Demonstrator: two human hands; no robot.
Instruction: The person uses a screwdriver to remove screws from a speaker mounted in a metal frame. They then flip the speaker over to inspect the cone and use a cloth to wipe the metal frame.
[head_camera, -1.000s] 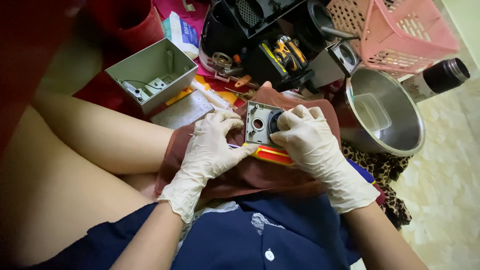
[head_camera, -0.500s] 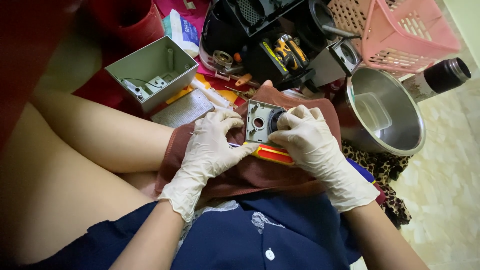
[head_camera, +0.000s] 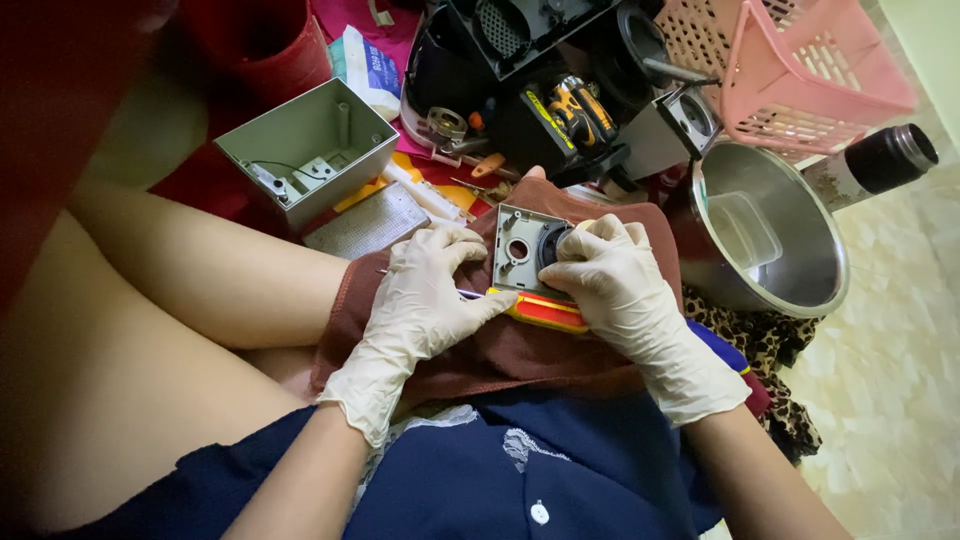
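Observation:
Both my hands wear white gloves and meet over a brown cloth (head_camera: 560, 360) on my lap. My right hand (head_camera: 615, 285) grips a small grey square plate (head_camera: 520, 250) with a round hole, fingers wrapped on its right side over a dark round part. My left hand (head_camera: 425, 300) rests beside the plate's left edge, its thumb pressing toward the plate's lower corner. A red and yellow screwdriver handle (head_camera: 540, 312) lies under my right hand, its thin shaft pointing left beneath my left hand.
A grey open box (head_camera: 305, 150) with small parts stands at upper left. Black machine parts and tools (head_camera: 540, 90) lie ahead. A steel pot (head_camera: 770, 240) and pink basket (head_camera: 800, 70) sit to the right, with a dark cylinder (head_camera: 885, 160) beyond.

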